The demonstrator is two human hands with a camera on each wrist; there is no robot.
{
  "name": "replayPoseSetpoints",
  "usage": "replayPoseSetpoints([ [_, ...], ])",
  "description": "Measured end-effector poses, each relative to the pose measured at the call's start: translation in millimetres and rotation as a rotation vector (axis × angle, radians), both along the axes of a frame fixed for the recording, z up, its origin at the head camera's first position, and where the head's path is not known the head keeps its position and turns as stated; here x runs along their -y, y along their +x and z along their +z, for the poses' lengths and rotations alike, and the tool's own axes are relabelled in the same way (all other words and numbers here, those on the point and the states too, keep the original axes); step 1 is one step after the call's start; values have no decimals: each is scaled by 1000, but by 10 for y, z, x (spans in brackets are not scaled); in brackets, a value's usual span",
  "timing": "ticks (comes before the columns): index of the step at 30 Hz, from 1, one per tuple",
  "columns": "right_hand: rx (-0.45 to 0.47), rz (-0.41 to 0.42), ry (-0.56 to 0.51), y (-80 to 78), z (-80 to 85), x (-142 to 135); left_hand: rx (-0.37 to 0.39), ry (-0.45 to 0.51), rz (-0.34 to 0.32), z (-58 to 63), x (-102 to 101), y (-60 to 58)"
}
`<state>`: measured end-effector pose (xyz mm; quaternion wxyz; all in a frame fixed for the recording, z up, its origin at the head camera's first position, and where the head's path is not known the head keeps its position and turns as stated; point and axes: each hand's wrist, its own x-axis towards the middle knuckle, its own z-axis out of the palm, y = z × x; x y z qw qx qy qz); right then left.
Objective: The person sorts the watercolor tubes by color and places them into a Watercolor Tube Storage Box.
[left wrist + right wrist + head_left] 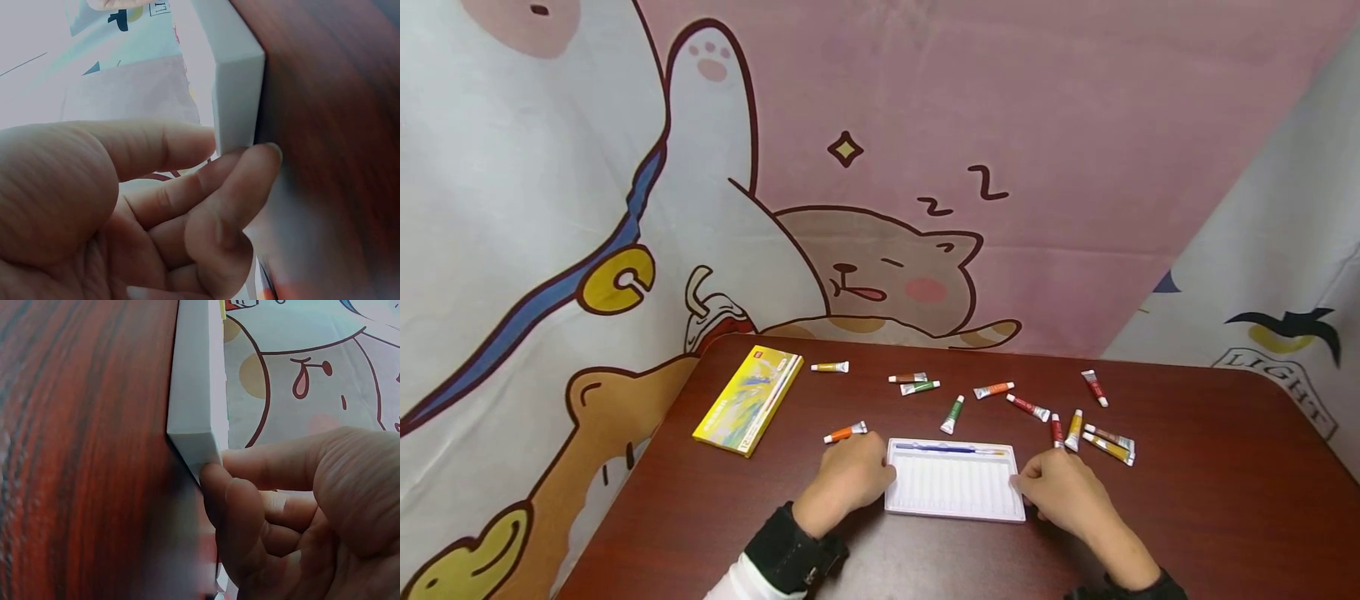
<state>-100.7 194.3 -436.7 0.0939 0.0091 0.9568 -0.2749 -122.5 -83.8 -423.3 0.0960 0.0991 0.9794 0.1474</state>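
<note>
Right now, two hands are pinching the short ends of a white tray [955,492], which is sitting at the near middle of the desk [1225,508]. Taking the tray as the centre of a clock, with 12 o'clock away from the person, the left hand [853,473] is gripping at 9 o'clock and the right hand [1067,493] at 3. In each wrist view, thumb and fingers are closing on a corner of the tray, low beside the desk; I cannot tell whether its underside is touching the wood. A blue brush [943,449] is lying inside, along the 12 o'clock edge, its bristles pointing to 3.

Just past the left hand, an orange tube [845,432] is lying at 10 o'clock, while a yellow box [748,402] is resting farther out that way. A brown tube [907,378] and a green tube [920,387] are lying side by side at 11; another green one is lying at 12. Just beyond the right hand, a red tube [1057,429] is pointing roughly towards 12, near a yellow tube [1073,432]. A printed cloth [1075,167] is hanging behind the desk at 12.
</note>
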Motion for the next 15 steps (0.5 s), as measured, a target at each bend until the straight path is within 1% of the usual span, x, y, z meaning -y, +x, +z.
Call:
replayPoseSetpoints([
  [10, 12, -7, -8, 11, -18, -5, -3, 13, 1, 8, 17, 0],
  [13, 12, -8, -5, 7, -18, -7, -31, 37, 7, 29, 34, -13],
  [15, 13, -8, -2, 0, -19, -5, -52, 56, 25, 57, 54, -33],
])
